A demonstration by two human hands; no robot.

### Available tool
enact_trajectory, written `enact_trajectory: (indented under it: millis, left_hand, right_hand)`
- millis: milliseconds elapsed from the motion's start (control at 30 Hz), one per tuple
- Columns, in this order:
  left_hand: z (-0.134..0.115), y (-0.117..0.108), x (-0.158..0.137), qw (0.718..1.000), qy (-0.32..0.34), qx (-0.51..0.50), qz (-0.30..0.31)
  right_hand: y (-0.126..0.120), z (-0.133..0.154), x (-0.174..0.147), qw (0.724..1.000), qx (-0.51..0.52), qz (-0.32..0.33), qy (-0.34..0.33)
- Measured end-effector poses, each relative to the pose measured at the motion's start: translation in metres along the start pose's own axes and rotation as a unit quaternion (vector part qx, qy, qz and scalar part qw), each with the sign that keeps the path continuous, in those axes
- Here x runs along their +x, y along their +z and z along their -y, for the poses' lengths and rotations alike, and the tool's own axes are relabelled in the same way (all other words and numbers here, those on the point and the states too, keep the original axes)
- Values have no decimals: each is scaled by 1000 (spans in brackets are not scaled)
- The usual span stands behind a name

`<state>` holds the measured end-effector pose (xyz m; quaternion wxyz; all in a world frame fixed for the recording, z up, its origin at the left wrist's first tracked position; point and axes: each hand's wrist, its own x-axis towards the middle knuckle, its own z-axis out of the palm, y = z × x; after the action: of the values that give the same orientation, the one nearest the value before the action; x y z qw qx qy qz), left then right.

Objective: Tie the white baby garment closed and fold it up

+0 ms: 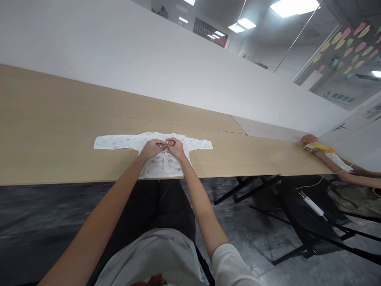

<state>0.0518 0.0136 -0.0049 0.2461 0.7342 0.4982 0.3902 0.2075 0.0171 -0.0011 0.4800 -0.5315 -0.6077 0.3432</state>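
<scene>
A small white baby shirt (pixel 157 163) with a faint print lies flat on the wooden table, its two long sleeves spread to the sides. My left hand (pixel 153 148) pinches the fabric near the top of the front opening. Right beside it, my right hand (pixel 176 147) also has its fingertips closed on the shirt's front edge. The fingertips of both hands nearly meet there. Whether a button or snap lies between them is too small to tell. Below the hands, the front placket runs down toward the hem at the table's near edge.
The long wooden table (pixel 59 119) runs along a white wall (pixel 149 59) with glass above. At the far right, another person's hand (pixel 320 154) touches a doll (pixel 309 139) with yellow cloth. A black folding chair (pixel 300 214) carries a white power strip (pixel 314 207) with a cable.
</scene>
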Motion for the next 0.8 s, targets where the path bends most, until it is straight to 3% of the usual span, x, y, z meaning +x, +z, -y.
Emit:
enact_trajectory:
  millis: [267,500,633,800]
  left_hand:
    - [-9,-3,-3,1000,-4,20,-10]
    - [-15,-13,-32,987,24,141,79]
    - [-17,-8,-41,988,13,135,71]
    - [-22,-7,-44,991,-2,119,68]
  right_hand:
    - [-8,3,7,998,-6,-52,46]
    - [-17,16,-34,997,-79,-12,-15]
    - [-15,16,-60,989,-143,36,-33]
    - [-14,13,-71,985,-157,51,-48]
